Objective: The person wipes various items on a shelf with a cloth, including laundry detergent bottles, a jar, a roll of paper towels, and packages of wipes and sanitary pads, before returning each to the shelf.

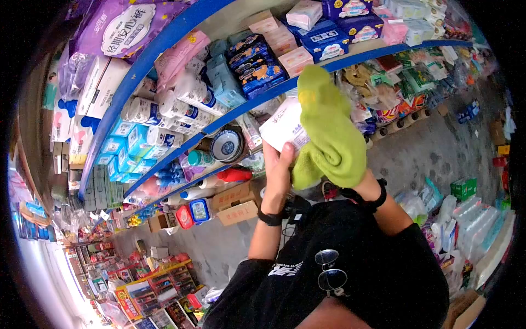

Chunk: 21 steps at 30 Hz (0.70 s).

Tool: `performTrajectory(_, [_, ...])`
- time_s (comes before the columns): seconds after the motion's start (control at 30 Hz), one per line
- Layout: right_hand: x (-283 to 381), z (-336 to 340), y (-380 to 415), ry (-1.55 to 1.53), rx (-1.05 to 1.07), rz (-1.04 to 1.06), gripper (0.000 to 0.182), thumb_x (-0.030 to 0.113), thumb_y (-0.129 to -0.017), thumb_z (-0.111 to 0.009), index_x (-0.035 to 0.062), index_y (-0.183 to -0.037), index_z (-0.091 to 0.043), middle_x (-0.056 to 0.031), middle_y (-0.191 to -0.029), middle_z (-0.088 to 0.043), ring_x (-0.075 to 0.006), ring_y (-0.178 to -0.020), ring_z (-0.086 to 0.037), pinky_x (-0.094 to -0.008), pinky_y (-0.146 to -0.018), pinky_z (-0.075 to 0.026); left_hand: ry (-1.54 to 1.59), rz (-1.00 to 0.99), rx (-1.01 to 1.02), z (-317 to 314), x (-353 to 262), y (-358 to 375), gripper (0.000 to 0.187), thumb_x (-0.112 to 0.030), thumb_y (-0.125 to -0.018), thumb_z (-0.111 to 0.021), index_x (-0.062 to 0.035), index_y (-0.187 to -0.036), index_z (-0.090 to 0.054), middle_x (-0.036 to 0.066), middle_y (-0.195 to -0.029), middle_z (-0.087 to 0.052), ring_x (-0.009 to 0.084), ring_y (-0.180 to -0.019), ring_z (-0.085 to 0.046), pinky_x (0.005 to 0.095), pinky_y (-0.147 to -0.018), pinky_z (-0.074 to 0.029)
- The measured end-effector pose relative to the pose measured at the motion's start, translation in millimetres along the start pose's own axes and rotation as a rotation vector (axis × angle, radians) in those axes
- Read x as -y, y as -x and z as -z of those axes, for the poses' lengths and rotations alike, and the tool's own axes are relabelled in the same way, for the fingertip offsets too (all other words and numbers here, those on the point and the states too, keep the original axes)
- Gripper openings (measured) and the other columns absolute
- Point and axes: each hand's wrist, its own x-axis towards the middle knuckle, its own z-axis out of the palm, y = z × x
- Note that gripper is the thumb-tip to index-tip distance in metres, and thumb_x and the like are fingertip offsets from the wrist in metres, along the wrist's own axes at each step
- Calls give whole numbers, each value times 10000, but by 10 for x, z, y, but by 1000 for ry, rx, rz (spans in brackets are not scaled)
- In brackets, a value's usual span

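Note:
My left hand grips a white soft packet with pink print from below, holding it up in front of the shelves. My right hand is almost wholly hidden inside a yellow-green cloth. The cloth is pressed against the right side of the packet and drapes over it. Both wrists wear black bands. My black shirt with sunglasses hooked on the collar fills the lower middle of the view.
Blue-edged shelves curve across the top, packed with tissue rolls, blue and pink packets and boxes. A patterned bowl, bottles and cardboard boxes sit lower down. More goods stand along the grey floor at right and in racks at bottom left.

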Motion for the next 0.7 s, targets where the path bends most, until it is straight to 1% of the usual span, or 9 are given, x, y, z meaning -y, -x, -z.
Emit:
performTrajectory(0.1, [-40,14,-37,-154,0,-138,465,26,-720,-701,-46,-1146,-530,-132,-1117,-581,-222,-964,-578,-321,-843,-466,149,53,135,10,10,-1,713,-367,-834,-567,23,-1351,-268,157,-1293,-451,257,-1154,-480,364,-989,-362])
performTrajectory(0.2, [-62,22,-53,-469,-109,-343,476,145,-711,-712,6,-1139,-555,-161,-1112,-582,-278,-982,-573,-319,-833,-470,309,55,216,52,89,-34,647,-224,-833,-572,24,-1342,-259,169,-1301,-432,263,-1180,-462,373,-1007,-355])
performTrajectory(0.27, [-283,33,125,-646,185,-499,663,90,-731,-713,-49,-1288,-381,-134,-1205,-506,-208,-1076,-504,-313,-920,-419,338,28,124,-39,92,-23,643,-233,-829,-577,31,-1332,-276,168,-1276,-451,249,-1164,-470,359,-1001,-353])
performTrajectory(0.3, [-298,53,141,-635,176,-494,663,90,-731,-713,-49,-1288,-381,-134,-1205,-506,-208,-1076,-504,-313,-920,-419,342,25,139,-84,92,-50,643,-233,-829,-577,31,-1332,-276,168,-1276,-451,249,-1164,-470,359,-1001,-353])
performTrajectory(0.37, [-207,37,72,-90,72,-88,638,105,-741,-706,-47,-1279,-398,-145,-1248,-467,-212,-1118,-471,-311,-940,-401,212,-100,14,-159,82,-116,645,-249,-829,-577,35,-1329,-285,154,-1254,-461,230,-1136,-478,342,-992,-349])
performTrajectory(0.4, [-121,28,11,-260,-41,-228,597,165,-760,-676,-31,-1265,-425,-184,-1221,-499,-289,-1122,-492,-315,-933,-400,152,-120,-25,-165,54,-136,590,-221,-858,-538,39,-1326,-288,147,-1245,-456,209,-1116,-476,326,-982,-346])
performTrajectory(0.5, [-41,64,-93,-330,-71,-265,628,174,-754,-683,-29,-1280,-407,-181,-1209,-507,-314,-1103,-503,-321,-918,-412,10,-226,-177,-172,10,-322,514,-166,-897,-475,42,-1327,-286,143,-1246,-447,195,-1118,-467,319,-978,-348])
performTrajectory(0.63, [-304,133,91,-281,-90,-230,563,139,-797,-653,-24,-1277,-408,-150,-1195,-527,-266,-1071,-531,-317,-887,-436,63,-328,-155,-224,-183,-778,510,-137,-922,-480,6,-1359,-260,135,-1242,-442,177,-1114,-445,306,-967,-347])
performTrajectory(0.7, [-347,237,156,-891,-158,-367,454,74,-854,-585,-18,-1265,-415,-123,-1210,-533,-200,-1044,-542,-309,-857,-456,-280,-554,-51,-261,-292,-1118,565,-121,-891,-556,12,-1356,-264,148,-1251,-432,193,-1121,-440,309,-969,-342])
